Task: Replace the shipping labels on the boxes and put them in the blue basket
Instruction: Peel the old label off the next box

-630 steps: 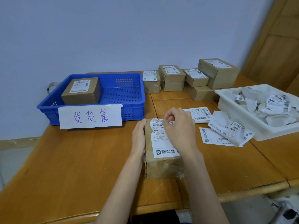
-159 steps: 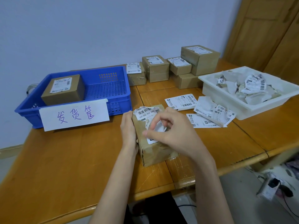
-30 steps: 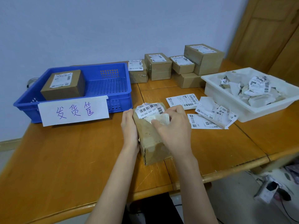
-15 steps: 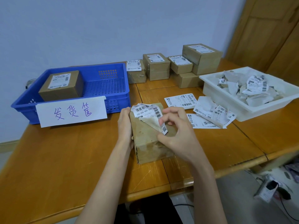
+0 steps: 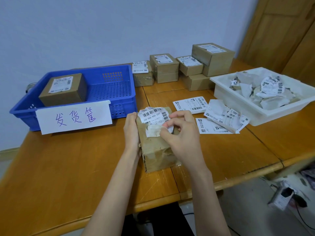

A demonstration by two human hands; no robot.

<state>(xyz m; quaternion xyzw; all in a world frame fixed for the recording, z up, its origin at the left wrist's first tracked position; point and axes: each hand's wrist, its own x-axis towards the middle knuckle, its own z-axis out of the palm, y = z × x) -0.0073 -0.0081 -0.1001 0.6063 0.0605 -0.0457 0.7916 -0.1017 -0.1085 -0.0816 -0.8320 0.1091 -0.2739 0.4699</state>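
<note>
Bracing the box (image 5: 156, 150) flat-palmed with my left hand (image 5: 132, 132), I pinch the old label (image 5: 154, 117) in my right hand (image 5: 180, 133) to peel it.

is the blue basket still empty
No, the blue basket already holds one cardboard box with a label on top, in its left part.

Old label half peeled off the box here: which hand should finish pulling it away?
Probably the right hand: it already pinches the peeled flap of the old label. The left hand lies along the box, bracing its left side, and is better kept there.
</note>
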